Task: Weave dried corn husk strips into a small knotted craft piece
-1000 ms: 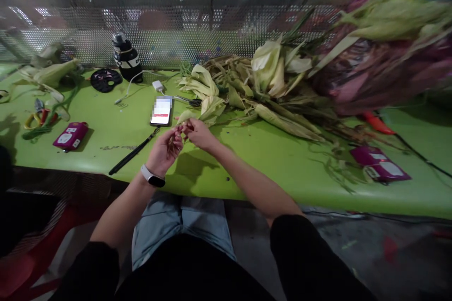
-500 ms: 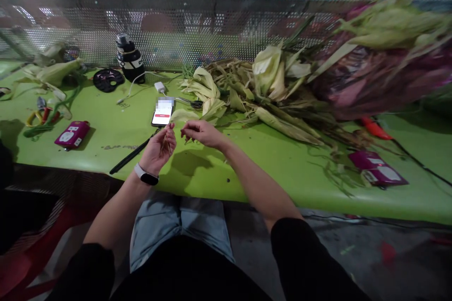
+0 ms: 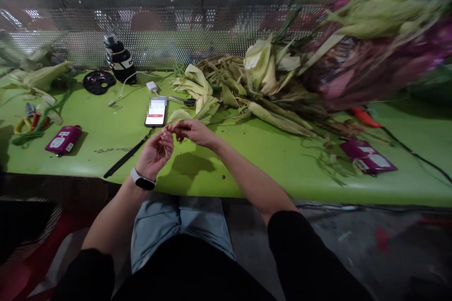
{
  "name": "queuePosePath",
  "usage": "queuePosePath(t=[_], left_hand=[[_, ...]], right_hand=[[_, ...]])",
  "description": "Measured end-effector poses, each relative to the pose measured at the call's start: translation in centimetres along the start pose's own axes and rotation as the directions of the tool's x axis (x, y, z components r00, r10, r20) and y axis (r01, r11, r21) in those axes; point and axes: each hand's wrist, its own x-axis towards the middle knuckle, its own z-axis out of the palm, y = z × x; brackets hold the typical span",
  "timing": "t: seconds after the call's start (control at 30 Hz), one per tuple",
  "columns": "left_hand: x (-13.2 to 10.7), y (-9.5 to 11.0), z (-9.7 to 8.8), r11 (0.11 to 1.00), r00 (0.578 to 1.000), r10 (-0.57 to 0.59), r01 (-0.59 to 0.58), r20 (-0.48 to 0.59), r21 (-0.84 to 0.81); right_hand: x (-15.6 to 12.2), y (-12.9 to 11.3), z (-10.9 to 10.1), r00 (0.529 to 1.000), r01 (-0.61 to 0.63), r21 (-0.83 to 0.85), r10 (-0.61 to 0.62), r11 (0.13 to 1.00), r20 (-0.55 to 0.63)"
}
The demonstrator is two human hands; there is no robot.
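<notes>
My left hand (image 3: pixel 156 151), with a pale-banded watch (image 3: pixel 143 179) on its wrist, is curled palm up above the green table (image 3: pixel 254 164). A few thin pale strands (image 3: pixel 165 150) show between its fingers. From the right, my right hand (image 3: pixel 196 133) meets the left fingertips, its fingers pinched together. What lies in that pinch is too small to make out. Just behind both hands lies a pale green corn husk (image 3: pixel 179 116). A phone with a lit screen (image 3: pixel 155 114) is beyond the left hand, and its black strap (image 3: pixel 129 155) runs toward the table's front edge.
Corn husks (image 3: pixel 261 89) are heaped at the back right beside a purple bag (image 3: pixel 353 70). Purple boxes (image 3: pixel 64 140) lie at either side. A black bottle (image 3: pixel 120 60), a charger (image 3: pixel 152 87), scissors (image 3: pixel 23 124) and more husks (image 3: pixel 45 75) stand or lie leftward. Perforated metal (image 3: pixel 155 47) closes the back.
My right hand has moved left, closing the gap so its fingertips now touch those of my left hand. The whole view has shifted slightly.
</notes>
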Motion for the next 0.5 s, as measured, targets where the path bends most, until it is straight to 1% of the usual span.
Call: queuePosePath(t=[0.07, 0.13, 0.17, 0.23, 0.3, 0.33, 0.4, 0.47, 0.5], left_hand=[[0.3, 0.2, -0.1, 1.000, 1.000, 0.005, -0.005, -0.012, -0.019], [0.7, 0.4, -0.3, 0.999, 0.999, 0.035, -0.034, -0.036, 0.040], [1.0, 0.5, -0.5, 0.993, 0.997, 0.065, -0.060, -0.049, 0.099], [1.5, 0.5, -0.9, 0.957, 0.986, 0.154, -0.133, -0.060, 0.259], [1.8, 0.3, -1.5, 0.871, 0.964, 0.264, -0.227, -0.025, 0.435], [1.9, 0.2, -1.7, 0.809, 0.948, 0.318, -0.278, 0.011, 0.518], [1.9, 0.0, -2.2, 0.656, 0.905, 0.413, -0.374, 0.102, 0.656], [1.8, -0.3, -2.5, 0.522, 0.863, 0.470, -0.439, 0.183, 0.732], [1.8, -0.4, -2.5, 0.481, 0.848, 0.487, -0.460, 0.209, 0.747]], right_hand=[[-0.3, -0.5, -0.3, 0.999, 0.021, -0.144, -0.026, 0.989, -0.034], [-0.8, -1.3, -0.6, 0.993, 0.069, -0.328, -0.095, 0.942, -0.065], [-1.0, -1.7, -0.7, 0.986, 0.097, -0.423, -0.143, 0.901, -0.080], [-1.4, -2.5, -0.6, 0.971, 0.141, -0.600, -0.228, 0.788, -0.071], [-1.8, -3.2, -0.3, 0.964, 0.165, -0.739, -0.264, 0.653, -0.018], [-2.0, -3.6, 0.0, 0.965, 0.173, -0.790, -0.260, 0.588, 0.017], [-2.3, -4.2, 0.6, 0.971, 0.182, -0.858, -0.225, 0.480, 0.081], [-2.7, -4.8, 1.1, 0.975, 0.187, -0.894, -0.185, 0.408, 0.119], [-2.8, -5.1, 1.3, 0.977, 0.189, -0.903, -0.165, 0.387, 0.134]])
